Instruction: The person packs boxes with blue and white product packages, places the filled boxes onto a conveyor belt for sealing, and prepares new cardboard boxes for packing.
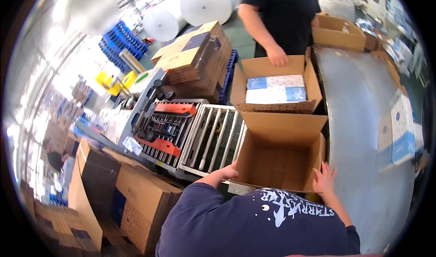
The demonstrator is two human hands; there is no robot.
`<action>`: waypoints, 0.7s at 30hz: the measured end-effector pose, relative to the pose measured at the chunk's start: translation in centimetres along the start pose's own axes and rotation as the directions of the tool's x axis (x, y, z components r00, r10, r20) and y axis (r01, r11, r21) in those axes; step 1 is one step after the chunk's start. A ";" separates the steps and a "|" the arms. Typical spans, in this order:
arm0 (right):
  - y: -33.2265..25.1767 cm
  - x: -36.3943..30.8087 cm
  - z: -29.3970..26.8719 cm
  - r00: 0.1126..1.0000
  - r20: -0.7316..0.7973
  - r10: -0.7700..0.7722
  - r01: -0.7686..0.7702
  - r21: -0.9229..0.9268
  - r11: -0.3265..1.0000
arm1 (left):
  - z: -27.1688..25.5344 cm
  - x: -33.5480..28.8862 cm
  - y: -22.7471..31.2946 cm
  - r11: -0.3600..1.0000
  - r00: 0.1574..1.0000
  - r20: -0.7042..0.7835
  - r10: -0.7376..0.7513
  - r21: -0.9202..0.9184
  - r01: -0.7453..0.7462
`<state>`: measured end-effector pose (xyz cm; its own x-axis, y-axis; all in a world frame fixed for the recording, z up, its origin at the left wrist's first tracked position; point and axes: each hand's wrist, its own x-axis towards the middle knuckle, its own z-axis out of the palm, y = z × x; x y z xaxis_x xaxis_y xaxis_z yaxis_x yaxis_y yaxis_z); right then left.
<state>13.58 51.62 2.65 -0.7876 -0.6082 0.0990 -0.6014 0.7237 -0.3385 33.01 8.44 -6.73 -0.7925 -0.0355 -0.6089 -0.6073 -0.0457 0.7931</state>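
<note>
An open, empty brown cardboard box (277, 159) stands right in front of me. My left hand (228, 171) grips its near left edge, and my right hand (324, 180) rests on its near right corner with fingers spread against the cardboard. Just beyond it sits a second open box (272, 66) holding white and blue packs (275, 88). A person in a black shirt (281, 16) stands behind that box with one hand (277, 56) on its rim.
A roller conveyor (213, 137) and a red-and-black taping machine (165, 127) lie to the left. A grey metal table (363, 121) runs along the right, with another open box (338, 32) at its far end. Flat cartons (195, 59) and white rolls (204, 5) stand behind.
</note>
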 end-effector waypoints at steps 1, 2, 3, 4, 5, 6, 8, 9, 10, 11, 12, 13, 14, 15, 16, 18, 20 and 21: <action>0.2 -0.1 0.2 1.000 0.020 0.010 -0.010 0.006 1.000 | 0.5 -0.4 0.3 0.999 0.999 -0.034 0.008 0.035 -0.007; 0.2 0.0 0.4 1.000 0.011 -0.006 0.006 -0.007 1.000 | 0.9 -0.9 0.7 0.997 0.998 -0.068 0.016 0.072 -0.011; 0.2 -0.2 0.3 1.000 -0.003 -0.009 0.008 -0.020 1.000 | 1.8 -1.6 2.6 0.993 0.996 -0.090 0.023 0.117 -0.013; 0.9 -0.4 0.0 0.999 -0.028 0.023 -0.024 -0.035 0.999 | 3.5 -2.8 7.9 0.989 0.991 -0.041 -0.126 0.078 0.129; 0.5 -0.1 -0.1 1.000 -0.024 0.001 -0.002 -0.030 1.000 | 3.3 -3.6 7.1 0.994 0.995 -0.064 -0.079 0.074 0.084; 0.4 -0.3 0.0 1.000 -0.025 0.013 -0.014 -0.030 0.999 | 3.0 -3.2 6.7 0.995 0.998 -0.060 -0.036 0.090 0.041; 0.2 -0.3 0.0 1.000 -0.022 0.012 -0.012 -0.026 1.000 | 3.0 -3.0 5.9 0.991 0.993 -0.065 0.094 0.102 -0.087; 0.1 -0.2 -0.3 0.999 -0.023 0.036 -0.036 -0.025 0.999 | 2.8 -2.6 6.0 0.992 0.995 -0.046 0.085 0.094 -0.080; -0.5 0.1 -0.7 0.999 -0.030 0.024 -0.024 -0.012 1.000 | 2.1 -2.3 4.8 0.986 0.992 -0.080 0.097 0.146 -0.085; -0.2 0.0 -0.6 0.999 -0.030 0.033 -0.033 -0.011 0.999 | 2.5 -2.2 6.7 0.984 0.992 -0.105 -0.072 0.156 0.088; -0.9 0.5 -1.2 0.999 0.025 0.023 -0.023 -0.005 1.000 | 1.4 -1.9 4.3 0.988 0.994 -0.105 -0.012 0.154 0.028; -1.5 0.8 -2.1 0.994 0.097 0.043 -0.047 0.032 0.998 | 0.7 -2.0 2.9 0.999 0.997 -0.073 0.040 -0.005 -0.040; -0.5 0.7 -1.5 0.995 0.094 0.042 -0.050 0.089 0.995 | 1.0 -1.8 3.3 0.994 0.994 -0.078 0.076 0.089 -0.069; 1.1 1.0 -1.5 1.000 0.011 0.013 -0.014 0.194 0.981 | 1.7 -2.0 4.4 0.990 0.994 -0.086 0.065 0.130 -0.054; 2.5 1.9 -2.2 0.990 -0.143 -0.008 0.054 0.318 0.947 | 0.9 -1.8 3.2 0.981 0.994 -0.090 0.069 0.189 -0.051; 5.8 3.1 -5.6 0.938 -0.330 0.107 -0.045 0.190 0.981 | -0.6 -1.0 1.4 0.934 0.994 -0.107 0.028 0.357 0.012; 11.9 2.9 -11.0 0.833 -0.444 0.329 -0.279 0.176 0.944 | -2.9 0.5 1.3 0.605 0.987 0.147 -0.057 0.792 -0.083; 14.9 2.8 -14.1 0.777 -0.484 0.401 -0.425 0.065 0.903 | -5.1 1.1 0.5 0.137 0.911 0.402 -0.097 0.912 -0.388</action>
<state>0.52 65.29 11.09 -0.9186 -0.0244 0.3945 -0.1993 0.8906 -0.4089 32.13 3.32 -7.04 -0.6851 0.3731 -0.6256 0.1731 0.9176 0.3577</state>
